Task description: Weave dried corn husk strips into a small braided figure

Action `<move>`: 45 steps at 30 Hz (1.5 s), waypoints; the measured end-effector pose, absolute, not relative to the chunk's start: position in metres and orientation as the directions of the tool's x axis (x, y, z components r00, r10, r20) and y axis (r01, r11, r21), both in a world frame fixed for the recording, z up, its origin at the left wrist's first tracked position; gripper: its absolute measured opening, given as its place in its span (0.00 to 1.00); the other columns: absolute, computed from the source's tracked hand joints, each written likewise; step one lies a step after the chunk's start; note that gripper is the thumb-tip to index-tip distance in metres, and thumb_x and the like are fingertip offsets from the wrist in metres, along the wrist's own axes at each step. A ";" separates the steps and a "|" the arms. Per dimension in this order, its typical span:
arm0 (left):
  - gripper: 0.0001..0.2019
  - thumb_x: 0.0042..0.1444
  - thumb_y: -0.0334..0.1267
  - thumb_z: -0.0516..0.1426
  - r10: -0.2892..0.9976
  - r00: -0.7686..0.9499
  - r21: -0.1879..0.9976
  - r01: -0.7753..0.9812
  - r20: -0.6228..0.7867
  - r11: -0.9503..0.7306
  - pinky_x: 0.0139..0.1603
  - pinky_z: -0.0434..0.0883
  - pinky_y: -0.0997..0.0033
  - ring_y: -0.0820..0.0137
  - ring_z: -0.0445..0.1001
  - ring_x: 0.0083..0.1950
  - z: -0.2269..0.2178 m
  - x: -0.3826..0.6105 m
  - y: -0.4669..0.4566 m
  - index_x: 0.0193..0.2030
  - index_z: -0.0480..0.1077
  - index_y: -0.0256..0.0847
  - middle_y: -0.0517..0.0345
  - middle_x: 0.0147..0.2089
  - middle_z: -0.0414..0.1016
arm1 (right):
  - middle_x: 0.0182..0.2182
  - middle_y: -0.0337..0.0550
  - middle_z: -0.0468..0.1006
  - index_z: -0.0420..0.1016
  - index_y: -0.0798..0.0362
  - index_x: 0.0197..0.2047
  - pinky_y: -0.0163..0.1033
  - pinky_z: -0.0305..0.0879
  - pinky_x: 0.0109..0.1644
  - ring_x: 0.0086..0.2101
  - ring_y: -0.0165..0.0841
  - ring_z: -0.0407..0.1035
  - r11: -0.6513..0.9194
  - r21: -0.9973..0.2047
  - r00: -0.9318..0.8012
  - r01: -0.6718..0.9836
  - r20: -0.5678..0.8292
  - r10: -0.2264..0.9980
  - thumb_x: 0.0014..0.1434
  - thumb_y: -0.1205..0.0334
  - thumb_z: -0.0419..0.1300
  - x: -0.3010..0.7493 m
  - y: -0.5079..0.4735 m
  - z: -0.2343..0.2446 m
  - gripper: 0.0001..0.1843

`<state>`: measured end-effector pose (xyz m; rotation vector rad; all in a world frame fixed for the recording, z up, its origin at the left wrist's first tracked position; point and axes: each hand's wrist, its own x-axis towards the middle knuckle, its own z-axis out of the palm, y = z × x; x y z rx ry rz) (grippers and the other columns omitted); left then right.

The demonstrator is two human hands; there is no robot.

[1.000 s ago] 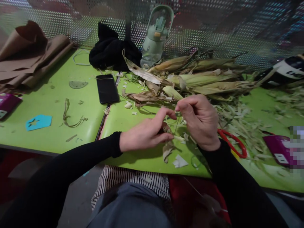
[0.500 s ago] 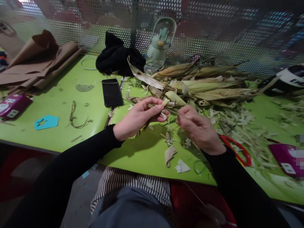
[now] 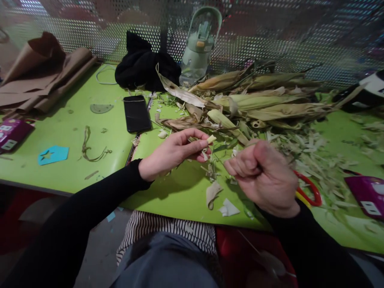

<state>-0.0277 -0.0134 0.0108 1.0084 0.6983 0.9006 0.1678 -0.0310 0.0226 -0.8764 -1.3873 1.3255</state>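
Note:
My left hand pinches a small rolled piece of pale corn husk between thumb and fingers, just above the table. My right hand is closed in a fist to the right of it and nearer the camera. A thin green strand runs from the husk piece to the right fist, which grips its end. Beyond both hands lies a heap of dried corn husks. Husk scraps are scattered on the green table below them.
Red-handled scissors lie partly behind my right wrist, beside shredded husk. A phone, black cloth and water bottle are toward the mesh panel. Brown paper and a blue tag are at left, a purple packet at right.
My right fist has moved right and toward the camera, away from my left hand, drawing the strand out longer. My left hand still pinches the husk piece. The view has shifted slightly.

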 end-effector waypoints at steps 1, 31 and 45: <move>0.05 0.62 0.34 0.61 0.887 0.455 0.932 -0.284 -0.077 0.226 0.40 0.73 0.76 0.80 0.74 0.31 0.010 -0.029 -0.012 0.40 0.68 0.37 0.63 0.33 0.75 | 0.14 0.30 0.47 0.59 0.48 0.20 0.40 0.45 0.20 0.15 0.26 0.41 0.129 -0.982 -0.268 -0.141 0.163 0.950 0.65 0.47 0.57 0.166 -0.033 0.020 0.25; 0.05 0.59 0.34 0.64 0.883 0.469 0.806 -0.511 -0.029 0.298 0.37 0.73 0.77 0.79 0.74 0.32 0.000 -0.016 -0.018 0.37 0.72 0.36 0.61 0.33 0.77 | 0.14 0.25 0.42 0.71 0.47 0.28 0.36 0.48 0.23 0.16 0.24 0.36 0.020 -0.967 -0.173 -0.256 0.066 0.983 0.63 0.45 0.63 0.171 -0.014 0.023 0.18; 0.02 0.58 0.32 0.63 0.952 0.281 0.786 -0.558 -0.123 0.266 0.45 0.68 0.76 0.77 0.74 0.38 -0.015 -0.011 -0.012 0.37 0.75 0.38 0.61 0.36 0.79 | 0.54 0.49 0.77 0.80 0.49 0.44 0.60 0.64 0.61 0.57 0.48 0.69 0.575 -0.491 -0.392 0.655 0.430 0.813 0.62 0.53 0.63 0.177 -0.012 0.005 0.11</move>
